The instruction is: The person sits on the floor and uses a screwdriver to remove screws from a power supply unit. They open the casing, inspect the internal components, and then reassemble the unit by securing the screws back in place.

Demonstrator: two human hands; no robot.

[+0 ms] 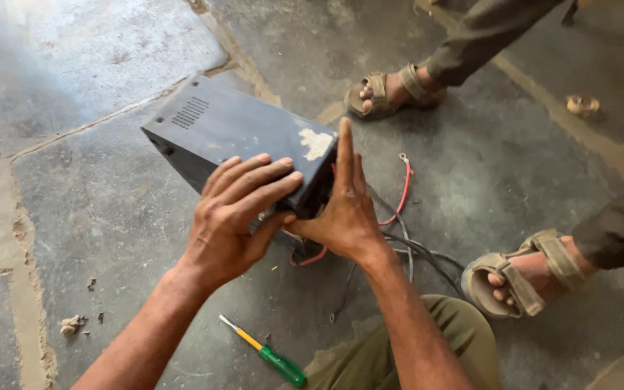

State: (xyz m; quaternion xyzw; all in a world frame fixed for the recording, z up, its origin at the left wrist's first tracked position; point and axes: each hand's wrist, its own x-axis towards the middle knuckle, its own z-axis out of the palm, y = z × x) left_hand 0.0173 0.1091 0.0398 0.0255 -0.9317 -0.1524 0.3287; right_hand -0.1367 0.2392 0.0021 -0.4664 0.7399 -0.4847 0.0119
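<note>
Tilting on the concrete floor (95, 209), the dark metal box (232, 130) sat just in front of my knee. My left hand (236, 213) lay spread over its near top edge, fingers (254, 180) flat; my right hand (344, 206) pressed open-palmed against its end, gripping nothing. Red and grey wires (402, 217) trailed from that end toward a sandalled foot (521, 278). I judged the box could slip off its edge, or the wires snag. A green screwdriver (269, 354) lay by my leg.
</note>
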